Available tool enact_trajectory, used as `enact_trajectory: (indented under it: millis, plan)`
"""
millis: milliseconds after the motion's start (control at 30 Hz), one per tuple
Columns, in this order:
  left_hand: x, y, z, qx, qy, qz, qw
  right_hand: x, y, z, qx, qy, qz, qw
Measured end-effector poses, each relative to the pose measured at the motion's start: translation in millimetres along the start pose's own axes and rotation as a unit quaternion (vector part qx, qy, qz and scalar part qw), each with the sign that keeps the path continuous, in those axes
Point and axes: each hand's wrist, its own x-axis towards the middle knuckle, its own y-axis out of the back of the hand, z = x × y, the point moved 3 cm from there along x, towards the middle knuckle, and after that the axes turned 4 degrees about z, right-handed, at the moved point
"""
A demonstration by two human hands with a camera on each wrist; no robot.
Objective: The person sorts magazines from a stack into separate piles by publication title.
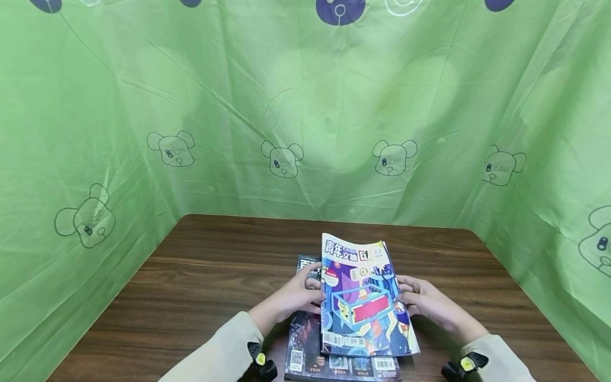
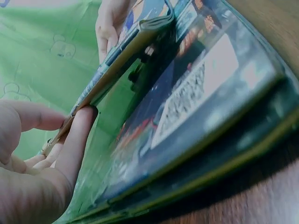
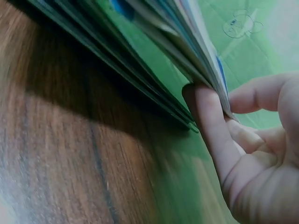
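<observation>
Though wavy-topped, colourful magazine (image 1: 365, 305), long axis fore-and-aft, title (image 1: 341, 251) at far end, sides in the pinch of both hands (image 1: 298, 293) (image 1: 427, 301).

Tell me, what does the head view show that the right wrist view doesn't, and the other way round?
Only the head view shows the left hand and the upper magazine face-on, with its barcode. Only the right wrist view shows, from the side, space between it and the lower magazines. Both show the right hand holding the upper magazine's edge, the wooden table and the green curtain.
</observation>
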Motion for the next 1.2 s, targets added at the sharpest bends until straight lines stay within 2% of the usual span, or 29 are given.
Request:
enact_trajectory:
  millis: [300, 767, 1200]
  plan:
    - [9.4, -14.4, 4.8, -0.006, -0.009, 0.011, 0.9999, -3.2, 12.2, 0.4, -0.003, -0.012, 0.035, 0.9993]
    - [28.8, -49.4, 12.5, -0.03, -0.013, 0.02, 0.9993, -17.6, 41.8, 4.7, -0.006, -0.025, 0.07, 0.9972]
    - [43.8, -78.3, 7.3, -0.041, -0.005, 0.03, 0.9987, -28.3, 61.5, 5.2, -0.049, -0.062, 0.151, 0.9853]
